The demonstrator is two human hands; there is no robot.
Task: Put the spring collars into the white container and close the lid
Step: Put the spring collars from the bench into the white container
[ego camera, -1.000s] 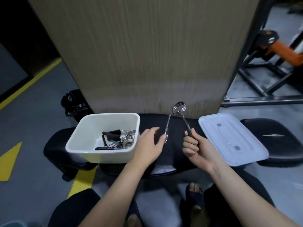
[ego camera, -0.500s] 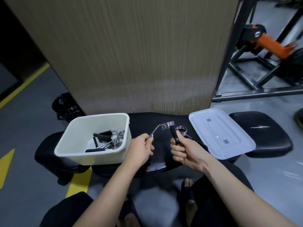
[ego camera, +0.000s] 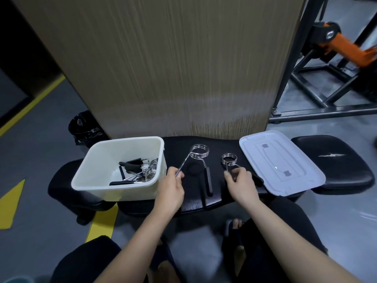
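A white container [ego camera: 98, 186] stands open on the left of a black padded bench [ego camera: 195, 201], with several spring collars [ego camera: 140, 172] inside. Its white lid [ego camera: 279, 162] lies flat on the bench to the right. My left hand [ego camera: 171, 188] pinches the bare metal handle of a large spring collar [ego camera: 200, 152], whose coil and black-gripped handle rest on the bench. My right hand [ego camera: 240, 182] grips the handles of a smaller spring collar [ego camera: 228, 159], its coil pointing away from me.
A tall wood-grain panel [ego camera: 173, 68] rises right behind the bench. A black bin bag [ego camera: 85, 129] sits on the floor behind the container. Black and orange gym machine frames [ego camera: 326, 58] stand at the right. Yellow floor markings lie at the left.
The one collar that both hands held up has been lowered to the bench. Now each hand grips a separate collar, and the hands have spread apart.
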